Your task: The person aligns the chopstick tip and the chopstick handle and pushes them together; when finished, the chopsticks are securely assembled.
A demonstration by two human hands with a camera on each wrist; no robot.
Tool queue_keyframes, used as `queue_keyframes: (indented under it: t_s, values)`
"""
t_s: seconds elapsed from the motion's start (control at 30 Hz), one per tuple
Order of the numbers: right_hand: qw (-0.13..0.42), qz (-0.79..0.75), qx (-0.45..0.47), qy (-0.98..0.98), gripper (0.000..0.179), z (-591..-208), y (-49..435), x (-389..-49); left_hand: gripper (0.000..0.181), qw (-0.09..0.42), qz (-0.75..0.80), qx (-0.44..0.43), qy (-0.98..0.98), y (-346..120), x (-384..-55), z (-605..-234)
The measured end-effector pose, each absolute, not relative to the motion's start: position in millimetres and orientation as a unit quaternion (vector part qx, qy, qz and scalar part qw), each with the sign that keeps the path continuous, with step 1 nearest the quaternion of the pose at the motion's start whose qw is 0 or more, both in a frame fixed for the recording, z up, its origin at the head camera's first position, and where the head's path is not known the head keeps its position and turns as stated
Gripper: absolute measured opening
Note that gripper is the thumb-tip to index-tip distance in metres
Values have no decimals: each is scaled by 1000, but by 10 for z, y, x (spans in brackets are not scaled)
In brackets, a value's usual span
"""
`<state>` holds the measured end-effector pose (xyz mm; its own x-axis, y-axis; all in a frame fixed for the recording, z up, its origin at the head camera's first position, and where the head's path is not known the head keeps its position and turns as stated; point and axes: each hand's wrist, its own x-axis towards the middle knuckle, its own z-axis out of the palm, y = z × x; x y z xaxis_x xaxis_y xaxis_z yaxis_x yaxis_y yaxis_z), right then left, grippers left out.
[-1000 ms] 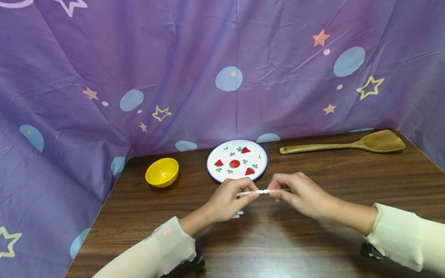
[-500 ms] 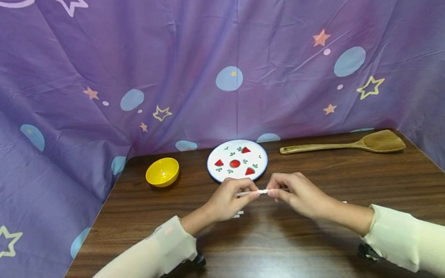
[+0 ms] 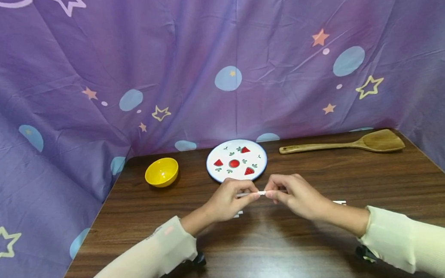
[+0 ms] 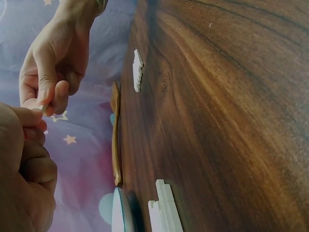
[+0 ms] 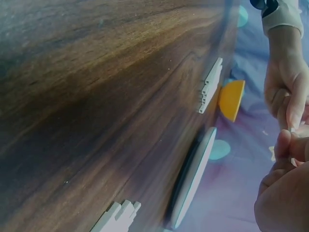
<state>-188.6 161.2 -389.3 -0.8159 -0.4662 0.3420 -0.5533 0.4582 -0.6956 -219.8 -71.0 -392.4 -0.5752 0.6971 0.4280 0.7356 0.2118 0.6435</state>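
My left hand point(image 3: 228, 199) and right hand point(image 3: 298, 195) meet over the middle of the table, just in front of the plate. Between their thumbs and fingertips they pinch a thin white stick point(image 3: 262, 193), one end in each hand. Its short middle part shows notches; whether it is one piece or two joined ones I cannot tell. More white sticks point(image 3: 238, 214) lie in a bundle on the table below the left hand. A second bundle of white sticks point(image 3: 340, 202) is partly hidden behind the right forearm; the left wrist view shows these sticks point(image 4: 137, 71) lying side by side.
A yellow bowl point(image 3: 162, 172) stands at the back left. The white plate point(image 3: 235, 144) with watermelon pictures is at the back centre, a wooden spatula point(image 3: 381, 141) at the back right. Behind the dark wooden table point(image 3: 261, 257) hangs a purple curtain point(image 3: 279, 66).
My right hand has shifted slightly left, narrowing the gap between the fingertips. White sticks beside the right forearm have come into sight. The left hand has stayed nearly still.
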Motion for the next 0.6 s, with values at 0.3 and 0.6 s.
queue_keyframes:
  t_s: [0.3, 0.6]
  values:
    - [48, 427, 294, -854, 18, -3901, 1598, -1880, 9, 33, -408, -482, -775, -726, -2203, -3901]
    - [21, 436, 301, -848, 11, -3857, 1613, -1924, 9, 41, -378, -475, -793, -754, -2192, -3852]
